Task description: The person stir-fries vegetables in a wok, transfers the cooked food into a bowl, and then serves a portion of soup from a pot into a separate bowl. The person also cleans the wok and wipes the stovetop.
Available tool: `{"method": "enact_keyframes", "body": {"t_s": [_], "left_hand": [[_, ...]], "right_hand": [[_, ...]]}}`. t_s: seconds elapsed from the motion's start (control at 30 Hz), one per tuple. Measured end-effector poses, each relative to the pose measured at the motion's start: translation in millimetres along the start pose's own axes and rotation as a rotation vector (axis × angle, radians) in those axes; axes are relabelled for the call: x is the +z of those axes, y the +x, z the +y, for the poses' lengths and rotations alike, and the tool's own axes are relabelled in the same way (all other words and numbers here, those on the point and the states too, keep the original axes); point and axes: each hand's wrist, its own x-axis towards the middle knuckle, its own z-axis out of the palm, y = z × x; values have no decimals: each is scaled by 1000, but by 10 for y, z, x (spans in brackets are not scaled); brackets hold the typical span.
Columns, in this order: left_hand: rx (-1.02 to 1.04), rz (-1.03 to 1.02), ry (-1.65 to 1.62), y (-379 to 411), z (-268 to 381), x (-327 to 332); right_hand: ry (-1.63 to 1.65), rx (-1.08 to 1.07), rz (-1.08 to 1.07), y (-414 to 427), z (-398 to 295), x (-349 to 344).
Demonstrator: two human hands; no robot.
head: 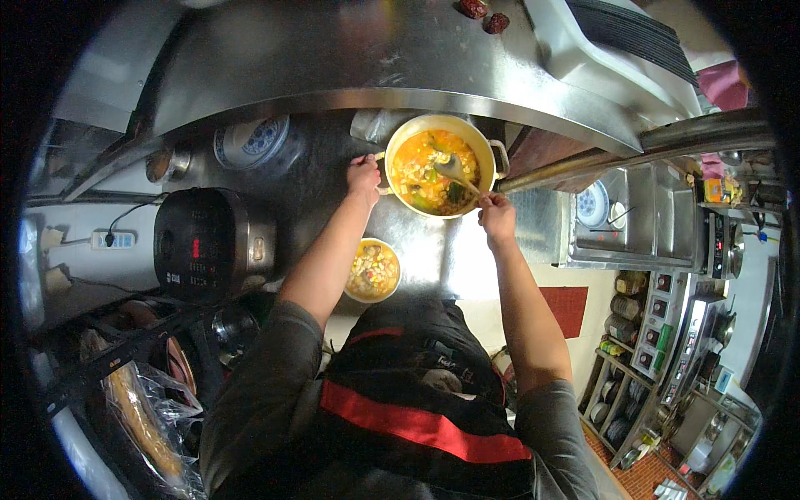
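Observation:
A pale, two-handled pot (400, 134) stands on the steel counter before me, holding an orange stew (415, 181) with chunks of vegetables. My left hand (365, 176) grips the pot's left handle. In my right hand (497, 215) is the handle end of a ladle (456, 169), whose head rests in the stew at the pot's middle. Nearer my body, beside my left forearm, sits a bowl (374, 270) filled with a similar chunky stew. The pot's right handle (500, 158) is untouched.
A steel shelf (375, 62) overhangs the counter's back, with two dried red dates (484, 15) on it. On the left are a black rice cooker (212, 244) and blue-patterned plates (253, 142). A wooden pole (562, 172) reaches towards the pot from the right, where a steel sink (634, 206) stands.

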Motion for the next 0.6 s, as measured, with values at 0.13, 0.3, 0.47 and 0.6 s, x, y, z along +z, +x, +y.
{"method": "enact_keyframes", "body": {"t_s": [0.13, 0.3, 0.47, 0.6], "left_hand": [[5, 1, 9, 42, 5, 1], [-1, 2, 43, 110, 49, -41], [299, -140, 450, -32, 252, -412], [210, -250, 517, -376, 93, -1327]], "right_hand": [[-2, -102, 108, 12, -132, 47], [-125, -239, 229, -33, 7, -50], [-439, -247, 275, -188, 686, -289], [-207, 29, -231, -776, 994, -70]]}}
